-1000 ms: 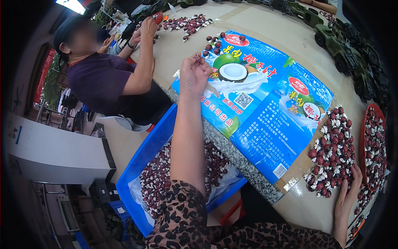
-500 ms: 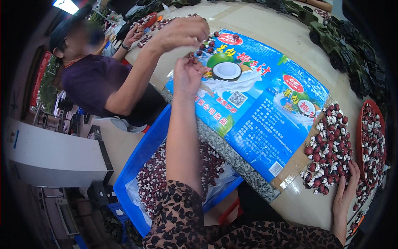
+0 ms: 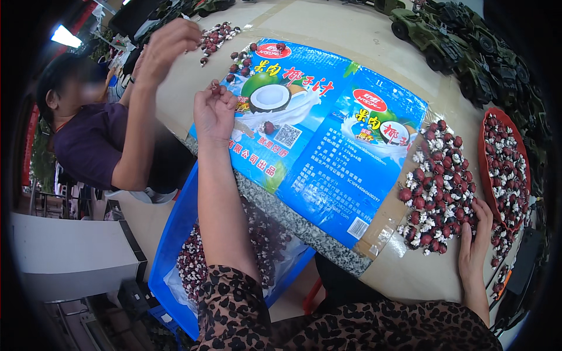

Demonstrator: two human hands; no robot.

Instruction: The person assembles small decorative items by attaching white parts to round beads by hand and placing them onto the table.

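My left hand [image 3: 215, 116] is raised over the left edge of a blue printed cardboard sheet [image 3: 328, 169], its fingers closed round a small dark red ball [image 3: 218, 89] that shows at the fingertips. A single red ball [image 3: 268, 127] lies on the sheet to its right. Several more balls [image 3: 240, 64] sit at the sheet's far left corner. My right hand [image 3: 479, 234] rests with thumb and fingers apart against the near right edge of a pile of dark red balls with white tufts [image 3: 439, 187]. Nothing shows gripped in it.
A red basket [image 3: 484, 169] of the same balls stands at the right. Below my left arm is a blue bin [image 3: 175, 251] full of them. A co-worker's arm [image 3: 140, 111] reaches in from the left. Green toy vehicles [image 3: 421, 35] line the table's far side.
The view has swung, shifting the scene leftward. The co-worker's hand has drawn left, away from the sheet. A ball now rests plainly mid-sheet. My right hand stays by the pile.
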